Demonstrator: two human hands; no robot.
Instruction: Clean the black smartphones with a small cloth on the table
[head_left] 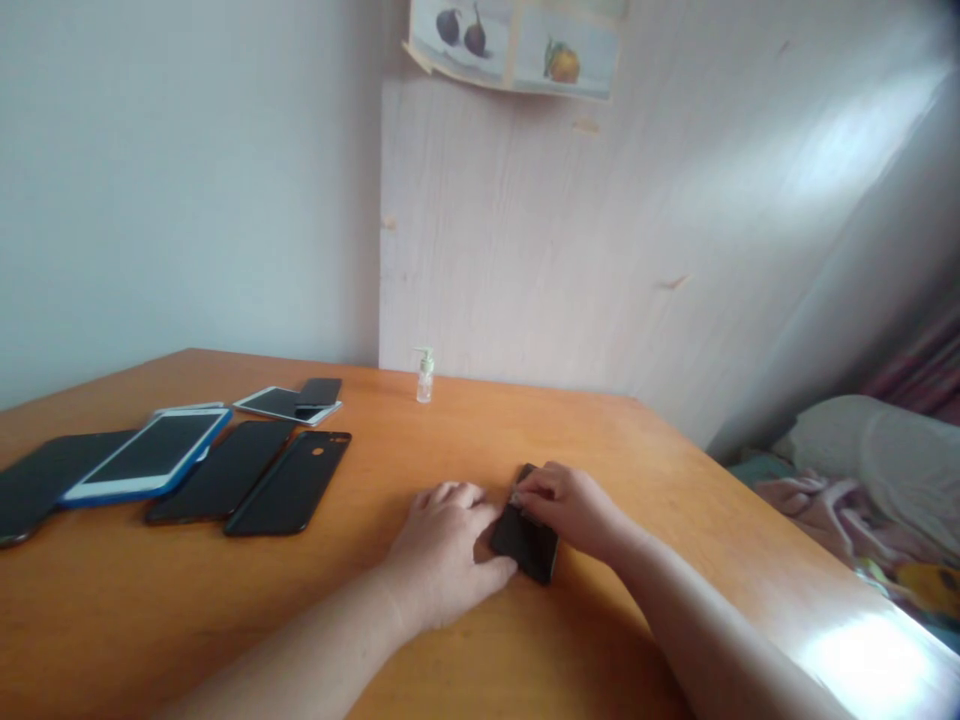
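Note:
A black smartphone lies on the wooden table in front of me, its dark glossy face up. My left hand rests flat at the phone's left side, fingers spread, with thumb and forefinger at its edge. Over the phone's upper half is my right hand, its fingers pinched together and pressed down on the surface. A bit of something whitish shows at those fingertips, too small and blurred to name. The right fingers cover part of the phone's upper end.
On the table's left lie a blue-edged white tablet, a black phone case, a dark flat device and a white-framed tablet. A clear pump bottle stands near the back wall. Bedding is beyond the right edge.

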